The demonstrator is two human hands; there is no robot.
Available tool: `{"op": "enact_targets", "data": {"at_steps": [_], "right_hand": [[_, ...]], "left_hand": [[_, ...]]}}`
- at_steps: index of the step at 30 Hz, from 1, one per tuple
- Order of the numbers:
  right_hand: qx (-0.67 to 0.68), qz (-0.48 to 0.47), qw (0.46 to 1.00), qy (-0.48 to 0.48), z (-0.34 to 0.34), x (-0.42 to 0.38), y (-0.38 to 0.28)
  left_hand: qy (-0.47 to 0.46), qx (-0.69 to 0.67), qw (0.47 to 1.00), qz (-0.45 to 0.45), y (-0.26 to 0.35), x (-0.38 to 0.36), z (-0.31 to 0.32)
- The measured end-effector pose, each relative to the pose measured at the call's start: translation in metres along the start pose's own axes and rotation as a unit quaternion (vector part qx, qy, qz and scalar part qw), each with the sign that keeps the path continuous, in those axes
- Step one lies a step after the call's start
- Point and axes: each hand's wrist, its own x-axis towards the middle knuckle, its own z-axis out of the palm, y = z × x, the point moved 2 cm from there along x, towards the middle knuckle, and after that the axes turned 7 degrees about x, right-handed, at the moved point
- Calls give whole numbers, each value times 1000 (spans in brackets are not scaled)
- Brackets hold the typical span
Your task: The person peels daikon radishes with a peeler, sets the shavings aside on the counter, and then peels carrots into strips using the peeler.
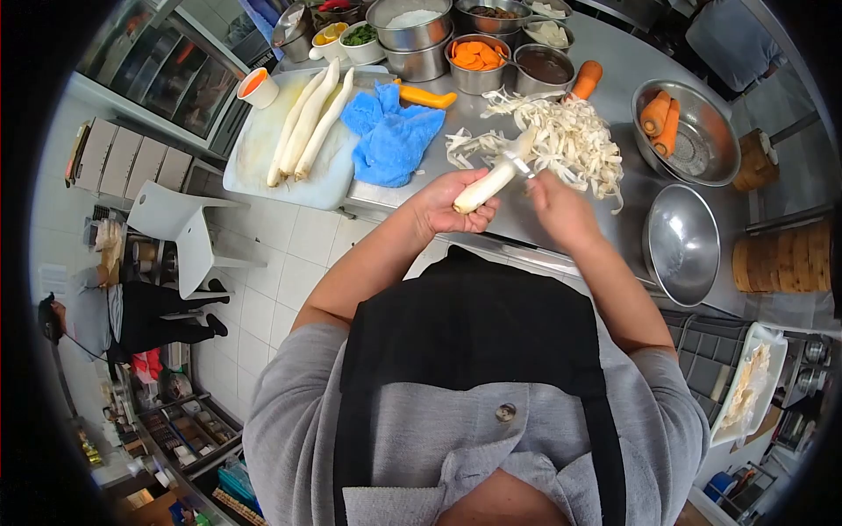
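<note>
My left hand [456, 203] is wrapped round the lower end of a white, peeled root vegetable [489, 188]. My right hand [561, 209] holds a peeler [519, 163], whose head lies across the root's upper part. Beyond the root, a heap of pale peelings [574, 147] is spread on the steel table [618, 53]. Several long white roots [314, 123] rest on a white cutting board [250, 158] at the left. Between the board and my left hand lies a crumpled blue cloth [393, 136], with a yellow-handled tool [425, 95] just behind it.
Sliced carrots fill a steel pot [477, 79] at the back, among other containers. Right of the peelings, a steel bowl [693, 162] holds carrots [667, 127]; another bowl [682, 245] stands nearer. Bamboo steamers [783, 256] sit far right. A person [132, 311] is at the far left.
</note>
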Motion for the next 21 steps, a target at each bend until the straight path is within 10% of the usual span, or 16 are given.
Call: {"op": "enact_targets", "data": {"at_steps": [12,21], "right_hand": [[-106,-187,976,-30,1,-27,-44],[-93,92,990,43,-38,10,15]], "left_hand": [[-55,-29,998,22,0,2,2],[26,104,994,32,-3,-14,-10]]}}
